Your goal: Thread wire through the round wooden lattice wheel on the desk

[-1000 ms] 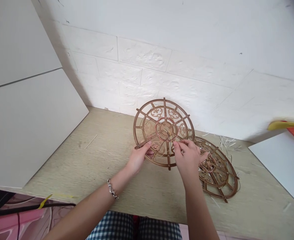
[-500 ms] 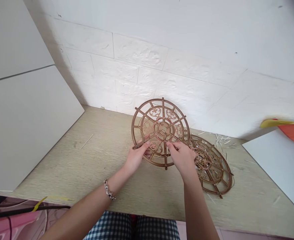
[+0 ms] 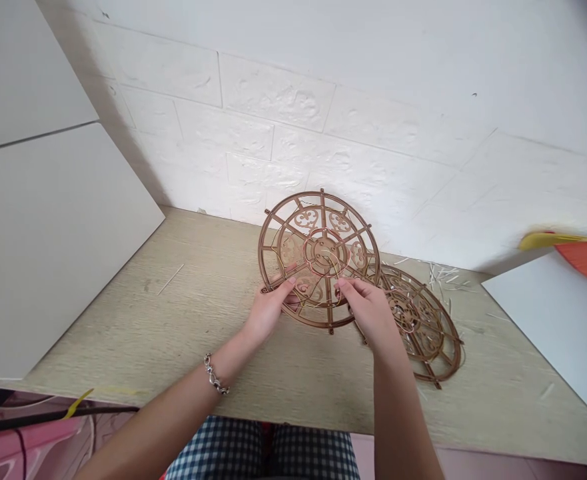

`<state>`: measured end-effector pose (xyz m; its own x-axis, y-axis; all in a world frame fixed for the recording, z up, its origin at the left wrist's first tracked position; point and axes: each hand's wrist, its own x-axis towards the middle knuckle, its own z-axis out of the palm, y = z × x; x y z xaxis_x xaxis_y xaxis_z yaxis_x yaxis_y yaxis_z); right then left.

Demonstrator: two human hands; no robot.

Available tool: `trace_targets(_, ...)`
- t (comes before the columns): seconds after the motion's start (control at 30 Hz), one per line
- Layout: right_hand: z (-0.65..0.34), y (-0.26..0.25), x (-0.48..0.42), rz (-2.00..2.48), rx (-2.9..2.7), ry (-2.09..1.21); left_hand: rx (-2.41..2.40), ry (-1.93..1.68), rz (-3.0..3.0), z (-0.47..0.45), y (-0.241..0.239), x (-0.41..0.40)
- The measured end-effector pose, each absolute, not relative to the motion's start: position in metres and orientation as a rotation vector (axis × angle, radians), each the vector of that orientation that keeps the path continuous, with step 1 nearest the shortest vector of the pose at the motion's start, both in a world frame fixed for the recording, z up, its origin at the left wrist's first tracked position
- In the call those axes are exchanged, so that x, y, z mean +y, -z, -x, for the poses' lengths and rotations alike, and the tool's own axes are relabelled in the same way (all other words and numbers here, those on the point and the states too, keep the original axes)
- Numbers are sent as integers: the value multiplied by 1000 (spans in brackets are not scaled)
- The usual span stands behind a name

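Head view, looking down on a pale wooden table set against a white brick-pattern wall. Left hand pinching the lower left rim of a round brown lattice disc, thumb on the near face, fingers tucked behind. Disc tilted up off the table, ornate face toward the camera, far edge against the wall's backdrop. Right hand at the lower middle of the same disc, fingertips closed together just below the hub; whether on a thin wire looping round the centre or on a spoke, cannot tell. Copper-coloured loops showing around the hub, with fine strands running across the spokes. Bracelet on the left wrist. Second lattice disc lying flat on the table just right of the first, partly under the right hand and wrist. Pale slivers scattered beyond it, near the wall. White panel leaning at the left, white board at the right, an orange and yellow thing above that board. Checked cloth at the bottom edge.
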<state>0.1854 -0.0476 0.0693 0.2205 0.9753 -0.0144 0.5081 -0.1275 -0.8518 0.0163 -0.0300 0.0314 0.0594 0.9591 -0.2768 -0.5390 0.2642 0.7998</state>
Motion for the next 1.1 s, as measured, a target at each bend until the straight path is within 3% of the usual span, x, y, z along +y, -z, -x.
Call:
trace_targets(0.53, -178, -61, -61, 1805, -1368, -614, 934, -1230, -614, -17, -27, -30)
trace_targets(0.87, -170, -52, -68, 1878, -1377, -307, 903, -1260, -613, -17, -22, -29)
trace_targets(1.1, -162, -61, -72, 1961, -1608, -378, 941, -1232, -596, -17, -26, -30)
